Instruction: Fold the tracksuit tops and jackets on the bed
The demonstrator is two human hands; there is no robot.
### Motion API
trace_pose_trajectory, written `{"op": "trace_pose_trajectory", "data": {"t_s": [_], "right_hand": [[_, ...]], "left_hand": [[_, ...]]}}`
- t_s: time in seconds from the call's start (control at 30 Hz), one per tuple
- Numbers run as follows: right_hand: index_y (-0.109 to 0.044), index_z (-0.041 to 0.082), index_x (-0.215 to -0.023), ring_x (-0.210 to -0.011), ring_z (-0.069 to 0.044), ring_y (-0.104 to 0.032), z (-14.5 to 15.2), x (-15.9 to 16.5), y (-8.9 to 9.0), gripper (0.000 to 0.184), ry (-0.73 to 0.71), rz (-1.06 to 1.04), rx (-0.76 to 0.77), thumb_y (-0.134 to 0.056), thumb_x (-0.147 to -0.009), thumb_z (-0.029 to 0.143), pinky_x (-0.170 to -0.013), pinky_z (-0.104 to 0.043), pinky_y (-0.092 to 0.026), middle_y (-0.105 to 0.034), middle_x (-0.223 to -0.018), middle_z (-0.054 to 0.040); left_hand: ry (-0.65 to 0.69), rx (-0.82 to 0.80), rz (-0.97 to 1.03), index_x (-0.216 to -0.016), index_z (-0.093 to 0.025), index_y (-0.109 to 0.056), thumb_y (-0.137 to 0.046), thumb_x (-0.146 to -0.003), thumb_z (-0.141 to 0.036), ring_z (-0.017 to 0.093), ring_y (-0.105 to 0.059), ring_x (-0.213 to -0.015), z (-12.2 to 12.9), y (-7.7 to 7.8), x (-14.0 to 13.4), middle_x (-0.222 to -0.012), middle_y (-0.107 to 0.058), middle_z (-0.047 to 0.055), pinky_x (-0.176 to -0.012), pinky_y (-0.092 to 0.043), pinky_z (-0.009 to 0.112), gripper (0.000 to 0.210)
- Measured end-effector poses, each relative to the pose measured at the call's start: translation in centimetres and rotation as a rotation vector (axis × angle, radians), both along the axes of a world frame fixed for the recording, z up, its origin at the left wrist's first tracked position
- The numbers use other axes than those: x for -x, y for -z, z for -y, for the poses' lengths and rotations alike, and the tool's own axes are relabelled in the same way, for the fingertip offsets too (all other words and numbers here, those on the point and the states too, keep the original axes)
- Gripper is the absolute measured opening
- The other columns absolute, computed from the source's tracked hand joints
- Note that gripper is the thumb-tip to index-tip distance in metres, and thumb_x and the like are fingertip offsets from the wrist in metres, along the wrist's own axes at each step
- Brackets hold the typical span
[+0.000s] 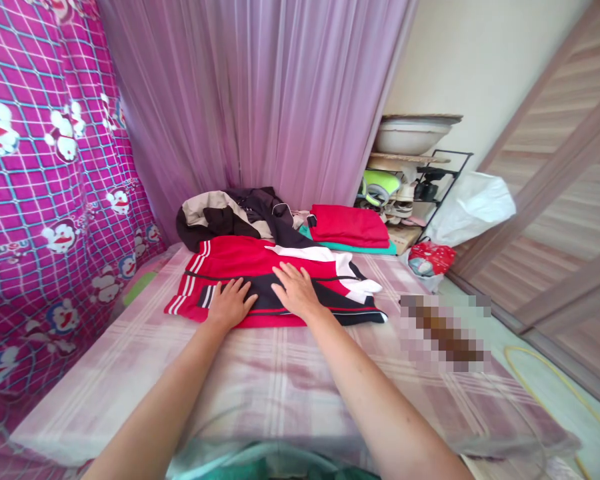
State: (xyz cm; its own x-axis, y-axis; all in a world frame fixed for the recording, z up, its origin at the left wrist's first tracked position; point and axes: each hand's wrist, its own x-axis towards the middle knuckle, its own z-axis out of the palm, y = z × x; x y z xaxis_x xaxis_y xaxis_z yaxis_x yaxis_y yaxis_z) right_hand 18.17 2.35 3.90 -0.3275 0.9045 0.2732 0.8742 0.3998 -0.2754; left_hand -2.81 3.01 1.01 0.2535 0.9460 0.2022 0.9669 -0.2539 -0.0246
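A red, black and white striped jacket (240, 257) lies flat on the table, its black sleeve folded across the front. On the sleeve's left part, near the white stripes, rests my left hand (229, 303), flat with fingers spread. My right hand (296, 291) presses flat on the middle of the same garment, fingers stretched out. Neither hand grips the cloth. White and dark parts of the jacket stick out at its right end.
Behind the jacket lie a heap of dark and beige clothes (215, 212) and a folded red garment (350, 227) on a green one. A plaid cloth covers the table (280, 387). A blurred-out object sits at right. A shoe rack (445, 180) stands beyond, beside white bags (473, 207).
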Motion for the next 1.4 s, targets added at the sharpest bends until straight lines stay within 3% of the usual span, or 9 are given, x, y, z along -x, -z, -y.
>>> {"op": "trace_pose_trajectory", "data": {"t_s": [0.13, 0.3, 0.4, 0.53, 0.63, 0.7, 0.93, 1.13, 1.4], "right_hand": [[-0.034, 0.022, -0.152, -0.149, -0.024, -0.017, -1.1, 0.5, 2.0, 0.064, 0.008, 0.129, 0.298, -0.03, -0.098, 0.056, -0.119, -0.054, -0.011, -0.022, -0.162, -0.0091], [-0.032, 0.022, -0.153, -0.15, -0.023, -0.015, -0.4, -2.0, 2.3, 0.066, 0.057, 0.135, 0.34, -0.026, -0.098, 0.058, -0.119, -0.052, -0.011, -0.019, -0.163, -0.0078], [-0.035, 0.022, -0.151, -0.148, -0.024, -0.02, 1.2, -5.3, 2.4, 0.063, 0.1, 0.123, 0.294, -0.027, -0.099, 0.056, -0.119, -0.052, -0.015, -0.024, -0.161, -0.0073], [-0.052, 0.023, -0.141, -0.141, -0.025, -0.038, 3.3, -11.4, 4.4, 0.05, 0.118, 0.084, 0.104, -0.036, -0.099, 0.044, -0.116, -0.051, -0.027, -0.043, -0.152, -0.0075], [-0.07, 0.021, -0.118, -0.122, -0.024, -0.058, 3.7, -15.2, 6.2, 0.037, 0.139, -0.004, -0.138, -0.043, -0.096, 0.032, -0.108, -0.042, -0.041, -0.066, -0.128, -0.0096], [-0.075, 0.021, -0.104, -0.108, -0.023, -0.066, 3.6, -16.4, 6.9, 0.033, 0.165, -0.056, -0.237, -0.044, -0.094, 0.027, -0.098, -0.038, -0.048, -0.073, -0.112, -0.009], [-0.075, 0.023, -0.082, -0.079, -0.021, -0.069, 3.8, -16.5, 6.8, 0.032, 0.344, -0.151, -0.271, -0.045, -0.093, 0.027, -0.073, -0.029, -0.049, -0.077, -0.088, -0.0063], [-0.076, 0.022, -0.09, -0.085, -0.021, -0.07, 4.3, -16.6, 6.7, 0.028, 0.282, -0.225, -0.313, -0.048, -0.089, 0.028, -0.079, -0.029, -0.05, -0.077, -0.094, -0.0066], [-0.076, 0.025, -0.086, -0.086, -0.021, -0.07, 4.7, -16.5, 7.1, 0.026, 0.309, -0.191, -0.266, -0.05, -0.087, 0.026, -0.077, -0.03, -0.052, -0.077, -0.095, -0.0042]], "left_hand": [[0.012, 0.03, 0.011, -0.14, -0.024, -0.053, -0.036, -0.095, -0.051, 0.032, -0.04, -0.14, -0.1, 0.6, 0.6, -0.15, -0.046, 0.011, -0.113, -0.025, 0.056, 0.055], [0.04, -0.051, 0.051, -0.134, -0.022, -0.059, -0.036, -0.095, -0.048, 0.03, -0.044, -0.137, 0.0, 0.9, 1.4, -0.146, -0.052, 0.011, -0.114, -0.026, 0.052, 0.051], [0.069, -0.097, 0.096, -0.127, -0.022, -0.065, -0.034, -0.096, -0.044, 0.029, -0.049, -0.133, 0.1, 1.3, 1.8, -0.139, -0.059, 0.01, -0.113, -0.029, 0.051, 0.048], [0.1, -0.125, 0.148, -0.119, -0.019, -0.069, -0.032, -0.096, -0.039, 0.029, -0.054, -0.128, 0.2, 1.6, 2.2, -0.131, -0.065, 0.01, -0.11, -0.035, 0.052, 0.048], [0.092, -0.109, 0.157, -0.118, -0.018, -0.07, -0.032, -0.096, -0.039, 0.03, -0.055, -0.127, 0.3, 1.5, 2.1, -0.128, -0.067, 0.009, -0.11, -0.036, 0.052, 0.049], [0.077, -0.093, 0.151, -0.118, -0.017, -0.07, -0.031, -0.096, -0.038, 0.03, -0.055, -0.127, 0.5, 1.3, 2.0, -0.128, -0.067, 0.009, -0.11, -0.036, 0.051, 0.049], [0.048, -0.087, 0.136, -0.117, -0.017, -0.07, -0.032, -0.095, -0.036, 0.029, -0.058, -0.123, 0.6, 1.0, 1.9, -0.124, -0.069, 0.01, -0.109, -0.037, 0.05, 0.048], [0.052, -0.069, 0.157, -0.116, -0.016, -0.07, -0.032, -0.096, -0.036, 0.029, -0.058, -0.123, 0.6, 0.9, 1.9, -0.124, -0.069, 0.01, -0.11, -0.036, 0.05, 0.048], [0.055, -0.076, 0.197, -0.113, -0.019, -0.071, -0.033, -0.096, -0.037, 0.028, -0.058, -0.123, 0.9, 1.1, 2.0, -0.125, -0.069, 0.008, -0.109, -0.037, 0.049, 0.046]]}}
